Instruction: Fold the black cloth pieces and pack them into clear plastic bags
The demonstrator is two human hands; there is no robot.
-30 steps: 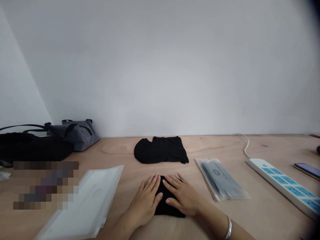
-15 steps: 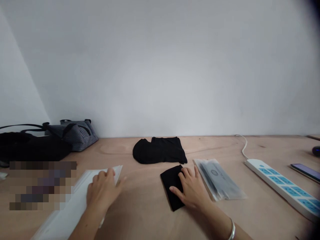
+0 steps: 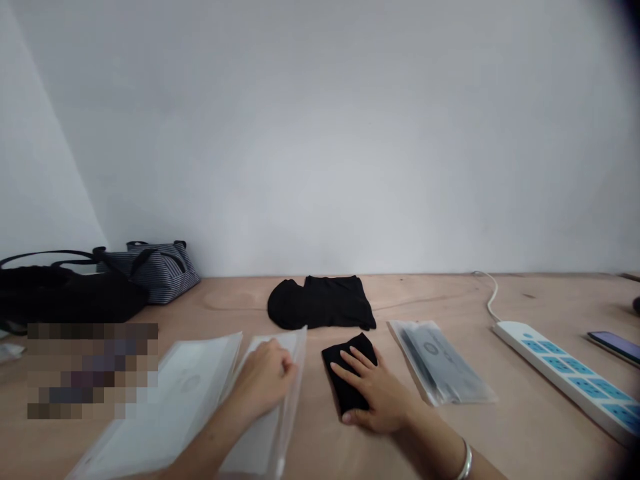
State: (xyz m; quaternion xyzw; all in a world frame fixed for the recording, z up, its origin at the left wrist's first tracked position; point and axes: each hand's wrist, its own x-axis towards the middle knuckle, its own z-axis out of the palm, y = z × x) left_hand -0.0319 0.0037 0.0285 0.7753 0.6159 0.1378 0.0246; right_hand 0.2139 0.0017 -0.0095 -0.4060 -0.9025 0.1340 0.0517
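Note:
My left hand (image 3: 267,377) is closed on a frosted plastic bag (image 3: 295,387), its fingers curled over the bag's upper part. More frosted bags (image 3: 165,387) with a faint round print lie flat to the left, partly behind my forearm. My right hand (image 3: 377,393) rests spread and flat on a small folded black cloth (image 3: 345,360), covering its right side. Just right of it lies a filled frosted bag (image 3: 435,360) with something dark inside and a round print. Behind both hands, a black fabric piece shaped like a sock (image 3: 320,303) lies flat.
A white power strip (image 3: 565,380) with blue sockets runs along the right, its cord reaching the wall. Beyond it lies a phone (image 3: 617,347). At the far left sit a striped bag (image 3: 160,273) and a black bag (image 3: 65,293), with a blurred-out patch in front.
My left hand has moved right from the pile, bringing one plastic bag toward the middle. My right hand has shifted slightly lower and flattened on the folded black cloth.

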